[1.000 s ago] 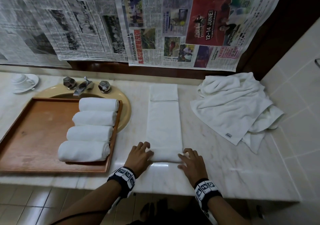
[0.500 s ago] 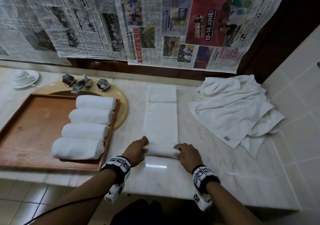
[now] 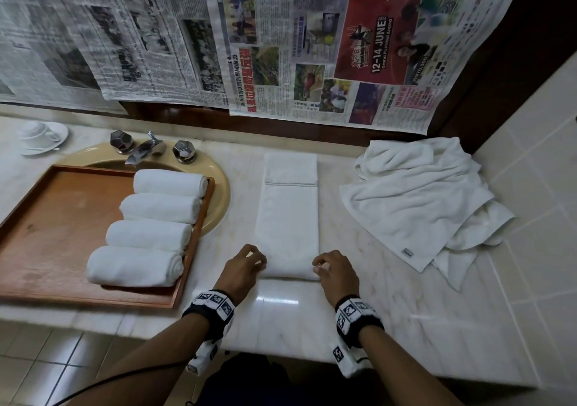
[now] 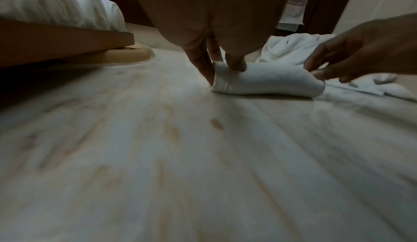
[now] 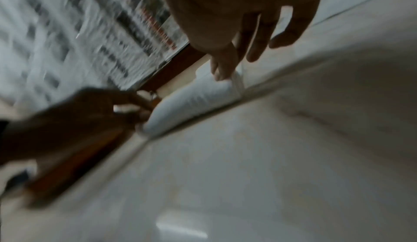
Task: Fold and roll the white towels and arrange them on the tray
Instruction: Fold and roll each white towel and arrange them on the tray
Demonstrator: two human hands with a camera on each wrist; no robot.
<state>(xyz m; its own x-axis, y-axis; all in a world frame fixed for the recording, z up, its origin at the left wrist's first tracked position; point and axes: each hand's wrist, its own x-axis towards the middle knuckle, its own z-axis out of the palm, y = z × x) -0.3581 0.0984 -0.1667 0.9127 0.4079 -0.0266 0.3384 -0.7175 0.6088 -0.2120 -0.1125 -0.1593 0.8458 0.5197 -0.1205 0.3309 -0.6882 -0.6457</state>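
Observation:
A white towel (image 3: 288, 218) folded into a long strip lies on the marble counter, and its near end is rolled up (image 3: 288, 269) (image 4: 268, 80) (image 5: 192, 101). My left hand (image 3: 246, 265) (image 4: 222, 69) pinches the roll's left end between thumb and fingers. My right hand (image 3: 324, 266) (image 5: 237, 64) holds the right end, its thumb on top of the roll. To the left, the wooden tray (image 3: 56, 218) carries several rolled white towels (image 3: 150, 237) stacked in a column along its right side.
A loose pile of white towels (image 3: 421, 202) lies at the right by the tiled wall (image 3: 537, 155). The tray sits over a beige sink (image 3: 221, 196) with a chrome faucet (image 3: 145, 151). A cup and saucer (image 3: 40, 135) stand far left. The counter's front edge (image 3: 281, 343) is close behind my wrists.
Both hands have moved away from the counter's front edge, turning the towel's near end over into a thicker roll. The flat part of the strip is shorter.

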